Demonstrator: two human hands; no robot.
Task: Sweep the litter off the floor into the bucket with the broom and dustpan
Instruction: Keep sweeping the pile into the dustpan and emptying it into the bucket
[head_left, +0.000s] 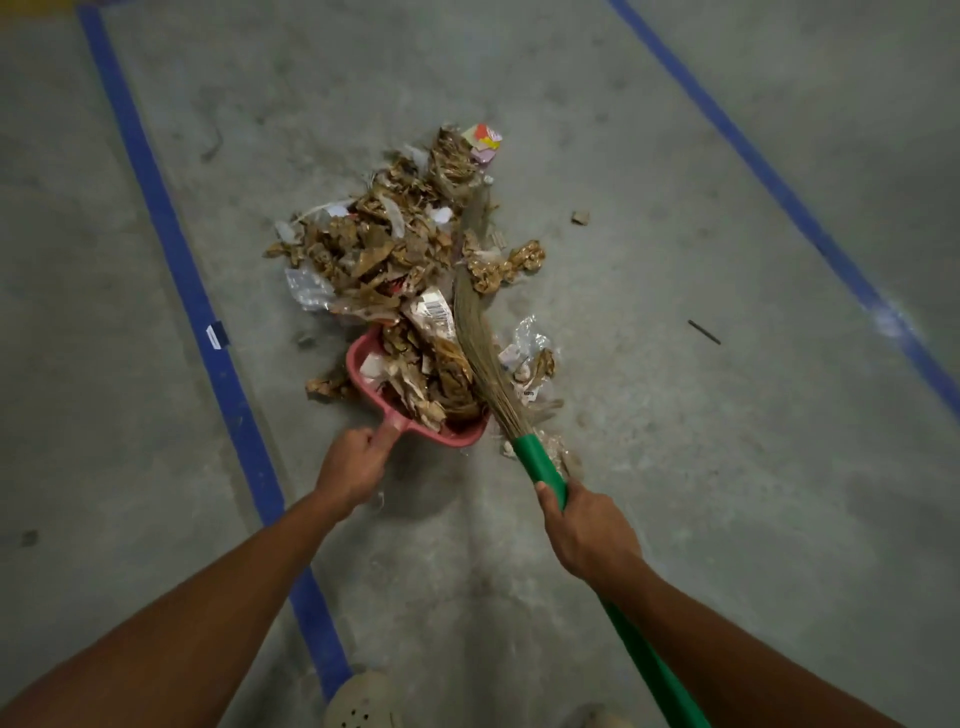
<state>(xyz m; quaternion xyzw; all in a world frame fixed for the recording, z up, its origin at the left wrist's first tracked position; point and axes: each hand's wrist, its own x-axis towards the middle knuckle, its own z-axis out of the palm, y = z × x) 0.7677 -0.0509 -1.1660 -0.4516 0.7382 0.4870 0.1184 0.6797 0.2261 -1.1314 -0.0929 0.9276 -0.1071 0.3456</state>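
Head: right hand (589, 530) fingers (548, 500) wrap broom (537, 460) (left hand (353, 465): dustpan (460, 439) handle).

Brown crumpled litter (384, 254) with clear wrappers, heaped on the floor. Pink dustpan (358, 364) tucked under its near edge, piled with scraps. Green-handled broom (537, 462) slanted along the right, bristles against the heap.

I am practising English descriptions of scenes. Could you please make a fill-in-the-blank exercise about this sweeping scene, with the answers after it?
1. The right hand grips the green handle of the ____.
2. The left hand holds the pink ____.
3. Most of the litter lies on the concrete ____.
4. The two long lines are ____.

Answers: broom; dustpan; floor; blue.
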